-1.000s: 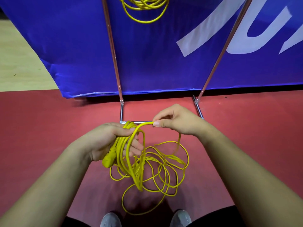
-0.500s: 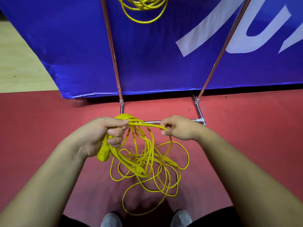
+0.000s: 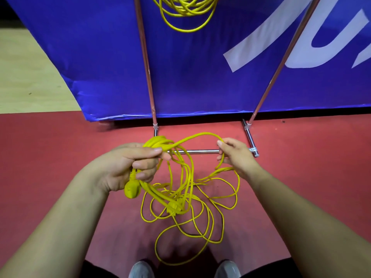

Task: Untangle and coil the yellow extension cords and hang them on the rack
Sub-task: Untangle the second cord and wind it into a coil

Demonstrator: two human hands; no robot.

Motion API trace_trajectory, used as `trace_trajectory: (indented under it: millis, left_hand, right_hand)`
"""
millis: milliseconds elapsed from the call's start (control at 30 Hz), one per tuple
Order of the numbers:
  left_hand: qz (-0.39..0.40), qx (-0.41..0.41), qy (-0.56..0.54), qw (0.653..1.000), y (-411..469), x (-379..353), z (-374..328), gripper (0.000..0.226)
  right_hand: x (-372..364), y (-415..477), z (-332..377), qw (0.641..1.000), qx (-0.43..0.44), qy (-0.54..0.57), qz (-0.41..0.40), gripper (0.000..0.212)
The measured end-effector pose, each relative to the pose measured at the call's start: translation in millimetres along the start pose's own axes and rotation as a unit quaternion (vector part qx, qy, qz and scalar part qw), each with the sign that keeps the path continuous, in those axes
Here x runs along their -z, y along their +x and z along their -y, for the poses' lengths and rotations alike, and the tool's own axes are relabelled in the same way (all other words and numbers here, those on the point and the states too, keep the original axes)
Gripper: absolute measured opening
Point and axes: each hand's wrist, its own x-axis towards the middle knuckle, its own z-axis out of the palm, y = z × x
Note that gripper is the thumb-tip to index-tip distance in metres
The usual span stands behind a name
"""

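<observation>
Left hand (image 3: 130, 167) gripped gathered loops of yellow cord (image 3: 155, 141), plug (image 3: 131, 190) below its fingers (image 3: 148, 152). Right hand (image 3: 236, 155) pinched single strand. Slack lay tangled on floor (image 3: 60, 157) beneath both. Coiled cord (image 3: 184, 7) hung on rack (image 3: 200, 151) beyond.

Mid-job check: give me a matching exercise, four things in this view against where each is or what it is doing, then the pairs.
1. left hand
2. right hand
3. coiled yellow extension cord
4. chrome rack base bar

A. hangs in front of the blue banner
B. holds one yellow cord strand
C. grips a bundle of yellow cord loops
D. lies on the red floor

Pairs: 1-C, 2-B, 3-A, 4-D.
</observation>
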Motion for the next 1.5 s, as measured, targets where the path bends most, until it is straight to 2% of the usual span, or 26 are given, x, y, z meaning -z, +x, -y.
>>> trace_trajectory:
  millis: [67, 133, 200, 333, 433, 533, 600, 700, 767, 800, 833, 867, 933, 967, 1067, 1167, 1233, 1367, 1433, 1500]
  left_hand:
    - [-0.003, -0.006, -0.001, 1.000, -1.9, -1.8, -0.5, 0.035]
    - [-0.015, -0.056, -0.034, 0.998, -2.5, -3.1, -2.8, 0.034]
    - [-0.032, -0.122, -0.069, 0.990, -2.6, -5.8, -6.8, 0.030]
    - [-0.048, -0.215, -0.128, 0.967, -3.2, -13.8, -14.0, 0.022]
    - [-0.040, -0.255, -0.193, 0.947, -4.8, -17.7, -17.0, 0.017]
    - [-0.057, -0.285, -0.246, 0.925, -7.2, -18.5, -17.4, 0.020]
    - [-0.060, -0.298, -0.253, 0.918, -8.1, -18.4, -18.8, 0.017]
    - [-0.121, -0.291, -0.187, 0.930, -10.2, -16.4, -23.3, 0.018]
    - [-0.182, -0.272, -0.078, 0.942, -9.3, -14.8, -23.1, 0.017]
    - [-0.205, -0.257, -0.022, 0.944, -7.6, -13.5, -21.2, 0.017]
    - [-0.226, -0.243, 0.030, 0.943, -5.8, -11.3, -18.4, 0.017]
    - [-0.243, -0.228, 0.075, 0.940, -3.9, -9.3, -15.2, 0.017]
    - [-0.267, -0.192, 0.140, 0.934, -1.0, -5.8, -9.7, 0.018]
    - [-0.274, -0.171, 0.156, 0.934, -0.6, -5.1, -8.4, 0.018]
    - [-0.283, -0.107, 0.144, 0.942, 0.5, -7.9, -5.2, 0.015]
    - [-0.249, -0.056, 0.103, 0.961, 4.1, -19.8, 1.5, 0.016]
    - [-0.194, -0.029, 0.056, 0.979, 6.0, -31.8, 5.5, 0.021]
    - [-0.128, -0.002, 0.010, 0.992, 7.5, -45.4, 3.7, 0.026]
    - [-0.104, -0.015, -0.024, 0.994, 8.5, -44.9, 2.3, 0.023]
    - [-0.099, -0.032, -0.081, 0.991, 10.4, -41.3, 0.4, 0.022]
  right_hand:
    - [-5.1, 2.3, 5.2, 1.000, 0.018, 0.024, -0.002, 0.014]
    - [-6.7, 5.2, 5.1, 0.999, 0.037, -0.007, 0.003, 0.015]
    - [-4.0, 5.7, -3.4, 0.995, 0.039, -0.086, 0.031, 0.018]
    - [-4.0, 2.3, -28.0, 0.960, 0.014, -0.252, 0.119, 0.025]
    - [-2.4, 2.6, -42.9, 0.953, -0.008, -0.279, 0.114, 0.021]
    - [-1.9, 1.4, -54.6, 0.946, -0.024, -0.312, 0.085, 0.030]
    - [-4.4, -1.1, -53.9, 0.965, -0.032, -0.252, 0.065, 0.029]
    - [-13.5, -4.2, -30.1, 0.998, -0.062, -0.011, 0.014, 0.017]
    - [-21.0, -5.5, -7.4, 0.987, -0.101, 0.127, -0.014, 0.015]
    - [-23.6, -5.6, 3.6, 0.988, -0.101, 0.115, -0.023, 0.016]
    - [-25.3, -6.1, 14.4, 0.996, -0.080, 0.037, -0.022, 0.015]
    - [-25.7, -8.5, 27.4, 0.995, -0.041, -0.089, -0.011, 0.014]
    - [-23.9, -17.4, 55.5, 0.946, 0.037, -0.316, 0.061, 0.011]
    - [-23.3, -23.9, 69.1, 0.920, 0.044, -0.369, 0.124, 0.010]
    - [-25.0, -49.9, 102.3, 0.871, 0.016, -0.380, 0.310, 0.012]
    - [-36.2, -68.3, 118.1, 0.884, 0.020, -0.229, 0.406, 0.017]
    - [-46.2, -71.7, 122.8, 0.908, 0.040, -0.123, 0.398, 0.018]
    - [-53.8, -63.7, 120.2, 0.966, 0.093, -0.048, 0.238, 0.031]
    - [-48.3, -59.5, 113.9, 0.973, 0.084, -0.038, 0.213, 0.029]
    - [-38.6, -56.6, 107.8, 0.972, 0.072, -0.040, 0.221, 0.018]
